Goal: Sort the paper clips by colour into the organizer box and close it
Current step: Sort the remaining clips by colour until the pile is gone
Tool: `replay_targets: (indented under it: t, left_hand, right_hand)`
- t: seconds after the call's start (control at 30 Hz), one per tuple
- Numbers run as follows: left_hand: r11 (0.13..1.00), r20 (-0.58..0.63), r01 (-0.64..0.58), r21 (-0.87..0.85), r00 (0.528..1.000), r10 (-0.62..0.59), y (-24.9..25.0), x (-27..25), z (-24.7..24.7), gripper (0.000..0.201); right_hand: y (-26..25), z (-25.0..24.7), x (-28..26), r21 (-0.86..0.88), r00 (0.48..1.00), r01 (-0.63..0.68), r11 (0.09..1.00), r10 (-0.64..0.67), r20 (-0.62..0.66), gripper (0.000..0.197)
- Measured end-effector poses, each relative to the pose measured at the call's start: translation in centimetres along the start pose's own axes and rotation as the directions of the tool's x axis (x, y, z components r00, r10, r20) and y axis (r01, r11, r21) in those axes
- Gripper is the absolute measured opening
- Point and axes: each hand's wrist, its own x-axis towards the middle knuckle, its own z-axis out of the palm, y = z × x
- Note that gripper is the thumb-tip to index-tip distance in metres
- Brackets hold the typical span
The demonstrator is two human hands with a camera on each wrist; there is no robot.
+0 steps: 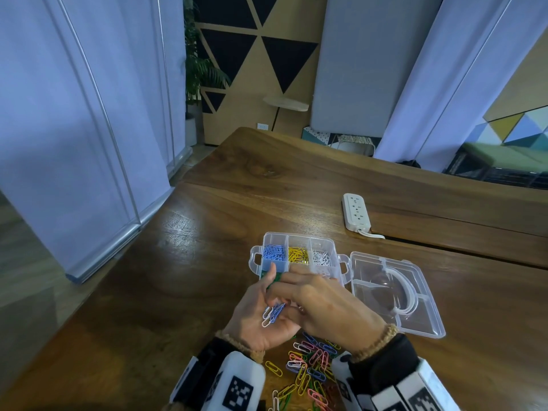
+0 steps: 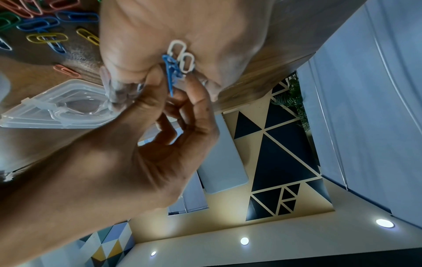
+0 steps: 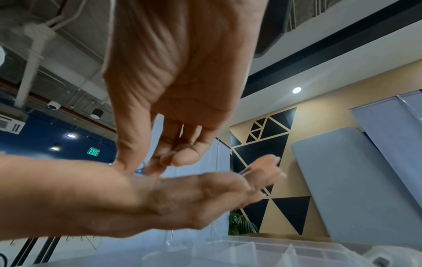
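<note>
A clear organizer box stands open on the wooden table, with blue, yellow and white clips in its back compartments. Its lid lies flat to the right. My left hand is held palm up in front of the box with white clips and blue clips lying on it. My right hand reaches over that palm, and its thumb and forefinger pinch the blue clips. A mixed pile of loose clips lies near my wrists.
A white power strip with its cable lies behind the box to the right. The table's left edge runs beside white partition panels. A seam in the tabletop passes behind the lid.
</note>
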Motion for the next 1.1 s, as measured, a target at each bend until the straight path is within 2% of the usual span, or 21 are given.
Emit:
replay_targets:
  t: [0.1, 0.2, 0.27, 0.33, 0.43, 0.47, 0.5, 0.53, 0.6, 0.7, 0.73, 0.87, 1.0, 1.1]
  left_hand:
    - [0.988, -0.154, -0.069, 0.137, 0.984, 0.09, 0.2, 0.4, -0.6, 0.057]
    - [0.982, -0.125, -0.104, 0.158, 0.984, 0.124, 0.1, 0.6, -1.0, 0.056]
    - [0.98, -0.102, -0.111, 0.163, 0.986, 0.129, 0.2, 0.6, -0.7, 0.059]
    - [0.986, -0.065, -0.103, 0.129, 0.992, 0.112, 0.2, 0.7, -0.5, 0.068]
    - [0.992, -0.029, -0.065, 0.111, 0.997, 0.069, 0.2, 0.7, -0.3, 0.078]
    - [0.992, -0.027, -0.055, 0.115, 0.998, 0.058, 0.2, 0.6, -0.2, 0.078]
    - [0.991, -0.022, -0.047, 0.128, 0.998, 0.05, 0.2, 0.6, -0.1, 0.078]
    - [0.991, -0.009, -0.042, 0.124, 0.999, 0.043, 0.1, 0.5, -0.1, 0.078]
    - [0.99, 0.01, -0.055, 0.127, 0.998, 0.054, 0.1, 0.6, -0.4, 0.077]
    - [0.991, 0.073, -0.063, 0.12, 0.996, 0.054, 0.3, 0.3, -0.4, 0.07]
    - [0.989, 0.048, -0.074, 0.126, 0.996, 0.068, 0.3, 0.3, -0.2, 0.066]
    - [0.977, -0.076, -0.103, 0.187, 0.99, 0.118, 0.1, 0.3, 0.4, 0.065]
    - [0.979, -0.121, -0.085, 0.183, 0.987, 0.109, 0.1, 0.6, 0.1, 0.074]
    - [0.979, -0.14, -0.104, 0.177, 0.982, 0.13, 0.2, 0.6, 0.1, 0.071]
  right_hand:
    - [0.1, 0.3, -0.1, -0.026, 1.0, 0.019, 0.999, -0.019, 0.001, 0.016]
    - [0.5, 0.5, -0.4, 0.063, 1.0, 0.004, 0.998, -0.003, -0.022, 0.015]
    - [0.7, 0.2, -0.6, 0.213, 0.996, -0.033, 0.977, 0.05, -0.074, 0.012]
    - [0.8, -0.1, -0.8, 0.402, 0.974, -0.114, 0.909, 0.181, -0.133, 0.009]
    - [1.2, -0.4, -1.0, 0.678, 0.904, -0.255, 0.69, 0.419, -0.085, 0.012]
    - [1.3, -0.3, -1.0, 0.725, 0.879, -0.276, 0.631, 0.471, -0.075, 0.014]
    - [1.3, -0.4, -1.0, 0.73, 0.865, -0.29, 0.619, 0.496, -0.078, 0.016]
    - [1.4, -0.4, -1.0, 0.69, 0.863, -0.307, 0.656, 0.497, -0.088, 0.018]
    - [1.3, -0.4, -0.7, 0.537, 0.896, -0.313, 0.783, 0.43, -0.105, 0.014]
    - [1.1, -0.1, -0.3, 0.329, 0.96, -0.206, 0.922, 0.256, -0.116, 0.01]
    - [0.9, 0.0, -0.1, 0.29, 0.974, -0.162, 0.943, 0.2, -0.109, 0.01]
    - [0.4, 0.0, 0.1, 0.215, 0.992, -0.093, 0.972, 0.11, -0.066, 0.01]
    - [0.4, -0.3, 0.0, 0.199, 0.988, -0.152, 0.968, 0.154, 0.007, 0.012]
    - [0.8, -0.6, 0.0, 0.258, 0.984, -0.177, 0.95, 0.176, 0.024, 0.021]
